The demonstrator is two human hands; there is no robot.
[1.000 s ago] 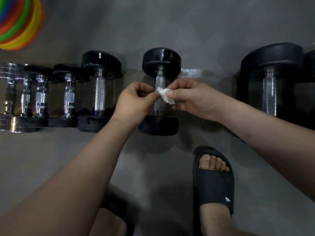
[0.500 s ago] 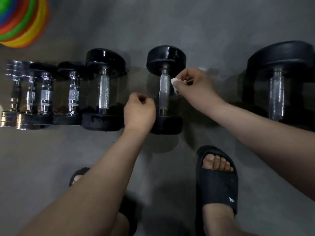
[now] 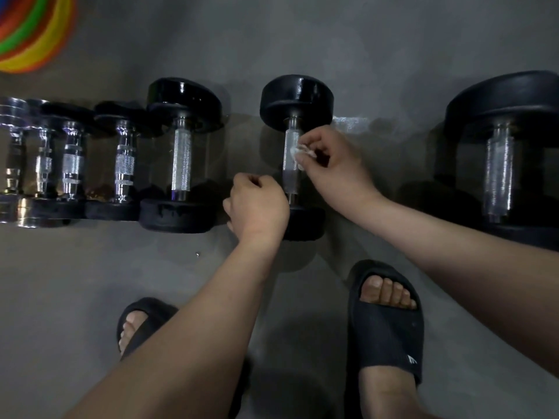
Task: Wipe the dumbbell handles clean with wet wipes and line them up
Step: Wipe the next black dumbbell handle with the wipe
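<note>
A smooth, matt grey concrete floor fills the whole view, seen from above. A stack of bright plastic rings in red, orange, green, yellow and blue lies on it, cut off by the frame's edge. Well to the right of the stack and somewhat lower, a pale, shiny patch marks the floor. Below the stack and to its right sits a tiny glinting speck. The light is dim and uneven, with soft dark shadows on the floor lower than the stack.
</note>
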